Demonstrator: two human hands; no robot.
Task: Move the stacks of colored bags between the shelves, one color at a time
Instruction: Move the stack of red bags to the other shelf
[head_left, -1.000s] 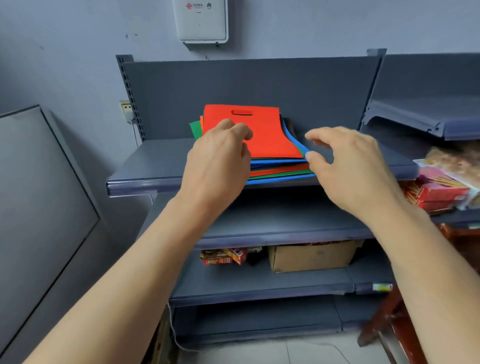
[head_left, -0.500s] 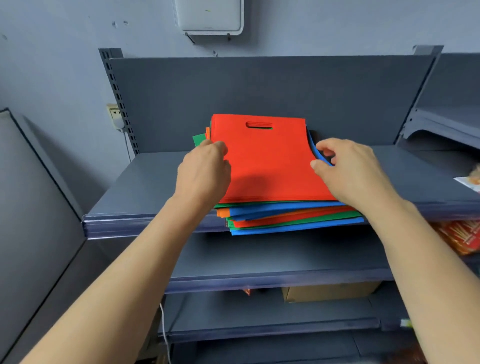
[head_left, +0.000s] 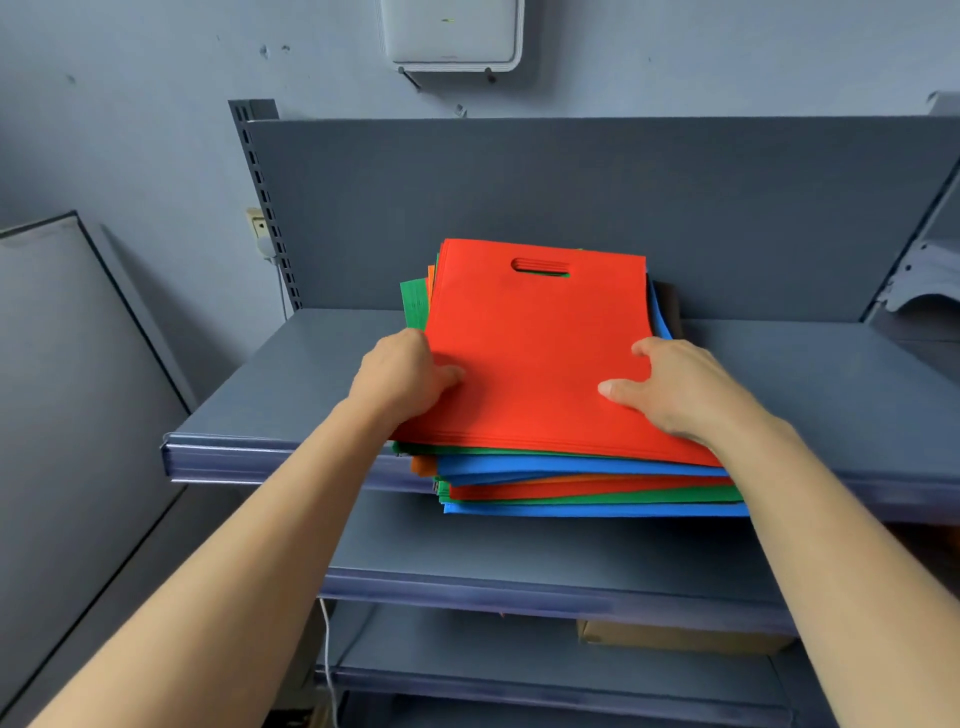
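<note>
Two hands up, we count: the left hand (head_left: 405, 379) and the right hand (head_left: 675, 387). One pile of bags (head_left: 540, 353), four colours: red, green, blue, orange. Along its front edge we count two red bands, two green, two blue. Three shelves (head_left: 291, 395), one cardboard box (head_left: 675, 636), one white wall unit (head_left: 452, 31).

close head view, down over shelf (head_left: 291, 384)

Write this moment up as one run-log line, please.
left hand: grips red bags, left edge | right hand: grips red bags, right edge | pile: overhangs shelf front
</note>
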